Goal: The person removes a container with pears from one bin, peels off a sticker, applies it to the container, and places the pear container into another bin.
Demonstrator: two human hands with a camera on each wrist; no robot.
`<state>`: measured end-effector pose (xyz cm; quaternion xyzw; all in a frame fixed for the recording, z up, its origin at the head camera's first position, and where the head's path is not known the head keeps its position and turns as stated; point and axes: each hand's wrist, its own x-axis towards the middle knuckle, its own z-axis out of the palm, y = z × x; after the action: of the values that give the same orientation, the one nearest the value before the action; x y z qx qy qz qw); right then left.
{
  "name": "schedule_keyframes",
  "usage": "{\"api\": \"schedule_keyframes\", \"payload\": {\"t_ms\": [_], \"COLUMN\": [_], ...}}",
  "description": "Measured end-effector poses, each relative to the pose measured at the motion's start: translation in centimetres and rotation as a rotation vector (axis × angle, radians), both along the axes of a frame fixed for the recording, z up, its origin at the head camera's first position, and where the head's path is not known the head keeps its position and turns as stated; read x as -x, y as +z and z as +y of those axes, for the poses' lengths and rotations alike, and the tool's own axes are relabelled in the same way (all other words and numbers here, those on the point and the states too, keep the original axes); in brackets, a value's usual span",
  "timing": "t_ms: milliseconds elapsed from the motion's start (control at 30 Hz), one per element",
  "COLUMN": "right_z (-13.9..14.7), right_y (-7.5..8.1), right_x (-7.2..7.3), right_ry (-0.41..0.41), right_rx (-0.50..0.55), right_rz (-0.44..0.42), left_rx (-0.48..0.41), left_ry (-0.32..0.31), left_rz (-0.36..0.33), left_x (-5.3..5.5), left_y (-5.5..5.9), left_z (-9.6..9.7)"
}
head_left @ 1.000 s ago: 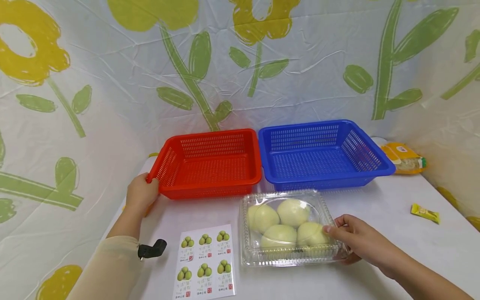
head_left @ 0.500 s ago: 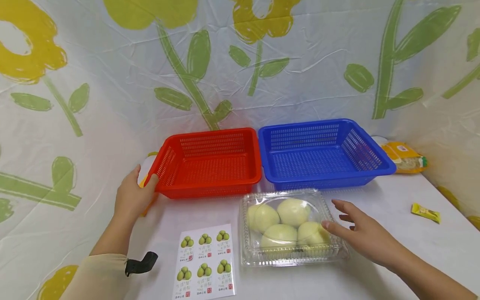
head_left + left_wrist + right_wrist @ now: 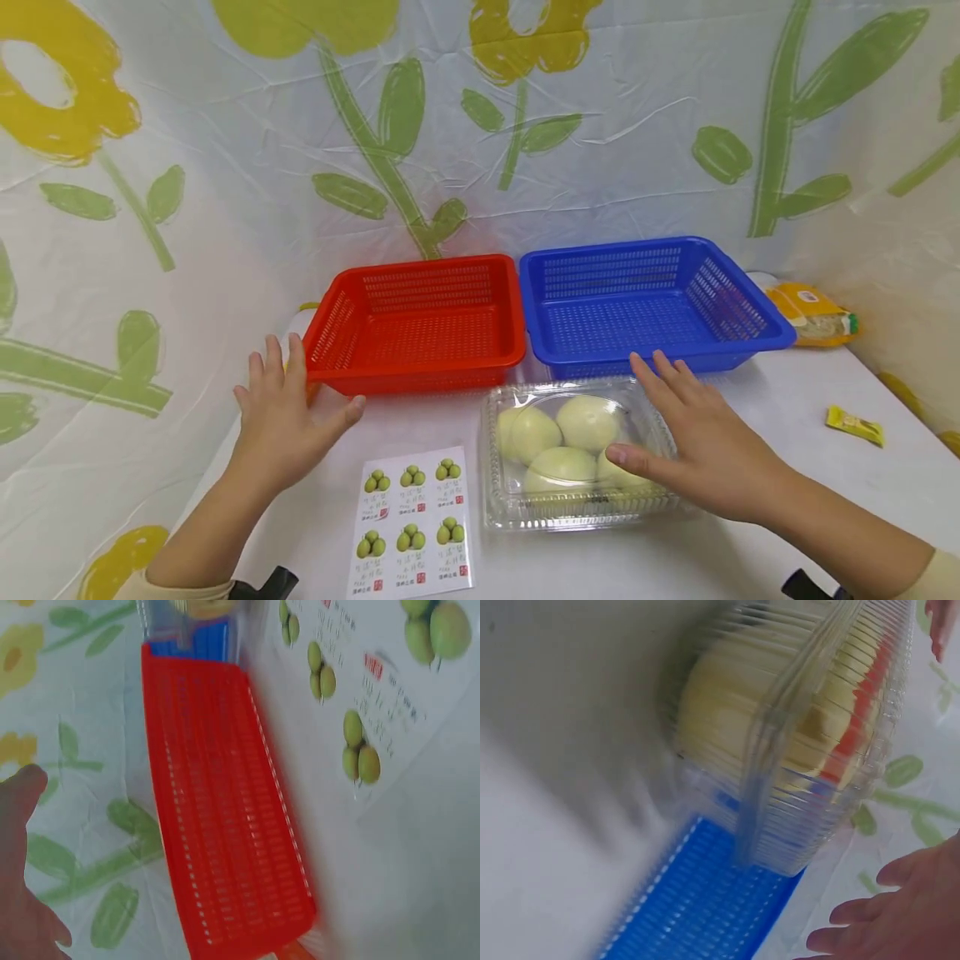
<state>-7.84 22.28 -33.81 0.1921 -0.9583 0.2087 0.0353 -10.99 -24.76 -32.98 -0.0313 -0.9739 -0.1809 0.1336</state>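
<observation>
Several pale green round fruits lie inside a clear plastic clamshell box with its lid down. My right hand, fingers spread, hovers over the box's right side and hides part of it. In the right wrist view, its fingertips stand apart from the box's ribbed wall. My left hand is raised with spread fingers in front of the left end of a red basket, holding nothing. Between the hands, left of the box, lies a white sticker sheet printed with green fruit.
A blue basket stands beside the red one, behind the box. At the far right lie an orange food packet and a small yellow wrapper. A flower-printed cloth hangs behind the baskets.
My left hand has let go of the red basket's rim and drawn back toward me, fingers spreading. My right hand has let go of the box's right edge and risen over it.
</observation>
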Motion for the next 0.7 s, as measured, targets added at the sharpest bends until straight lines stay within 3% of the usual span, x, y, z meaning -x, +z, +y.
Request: {"api": "schedule_keyframes", "payload": {"t_ms": [200,367,700], "right_z": [-1.5,-3.1,-6.4], "right_y": [1.1,1.6,1.6], "right_x": [0.8,1.5,2.3], "right_ry": [0.059,0.107,0.189], "right_rx": [-0.099,-0.163,-0.244], "right_rz": [0.014,0.029,0.047], "left_rx": [0.080,0.121,0.136], "left_ry": [-0.085,-0.126,-0.197], "left_rz": [-0.019,-0.087,-0.191], "left_x": [-1.7,-3.0,-4.1], "left_y": [-0.3,-0.7,-2.0], "left_z": [1.7,3.0,3.9]}}
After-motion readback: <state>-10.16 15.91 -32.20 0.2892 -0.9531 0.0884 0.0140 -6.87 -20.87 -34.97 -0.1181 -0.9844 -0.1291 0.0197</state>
